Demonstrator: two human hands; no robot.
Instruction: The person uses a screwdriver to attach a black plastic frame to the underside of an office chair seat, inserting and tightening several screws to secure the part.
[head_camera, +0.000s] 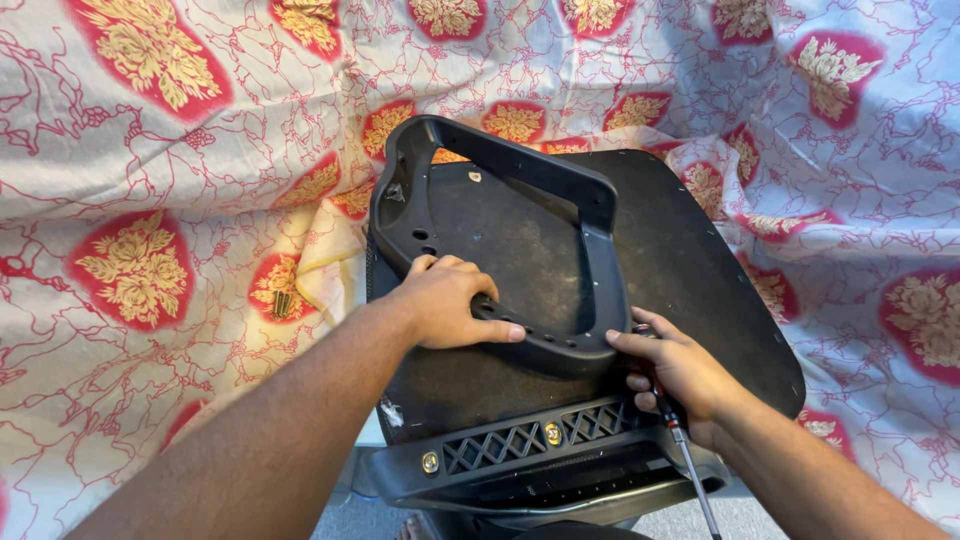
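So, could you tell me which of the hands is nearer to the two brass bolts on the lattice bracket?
Right. The right hand, holding a screwdriver, sits just up and right of the brass bolts; the left hand rests higher up on the black frame.

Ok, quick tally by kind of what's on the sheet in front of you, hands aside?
Black plastic frame, under the left hand: 1
Black seat base: 1
Black bracket with lattice: 1
Brass-coloured bolts in the bracket: 2
Screwdriver, in the right hand: 1
Loose brass screws on the sheet, number unclear: 1 cluster
Total: 7
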